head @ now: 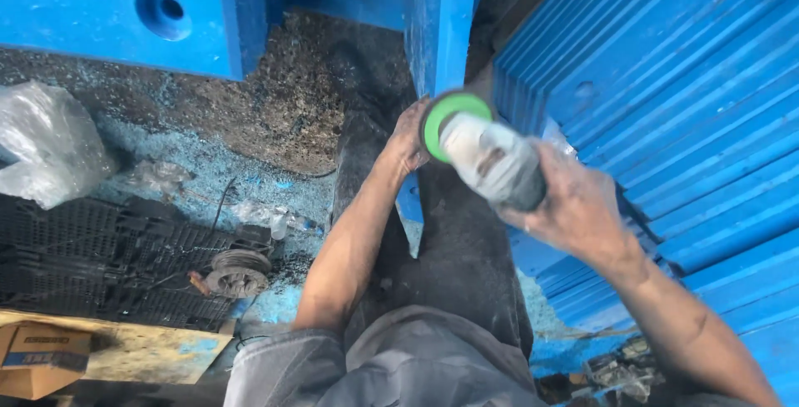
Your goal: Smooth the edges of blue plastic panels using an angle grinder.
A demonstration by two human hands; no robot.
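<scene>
Right hand: the right hand (578, 207) is wrapped shut around the grey body of an angle grinder (491, 157), fingers curled over its rear end, thumb side up.
Angle grinder: it points away from the right hand, up and to the left, with its green disc guard (445, 116) at the far tip, just beside the left hand.
Left hand: the left hand (408, 136) sits beyond the disc guard, against the lower edge of a blue steel upright (441, 24); its fingers are bent, but whether they grip anything cannot be told, since the guard hides them.
Blue steel upright: it rises straight above the left hand, with a second blue block (116, 7) with a round hole well off to the left of that hand.
Stacked blue plates: a fan of blue ribbed plates (666, 99) lies to the right of the right hand and runs under the forearm.
Legs: dark dusty trousers (458, 257) stretch below both hands, between the two forearms.
Floor: the floor (208, 174) left of the left arm is covered in blue dust and brown metal swarf.
Loose things: left of the left arm lie a black plastic grid (83, 249), a coil of wire (237, 270), a crumpled clear plastic bag (46, 136) and, nearest the lower corner, a small cardboard box (37, 357) on a wooden board (150, 349).
</scene>
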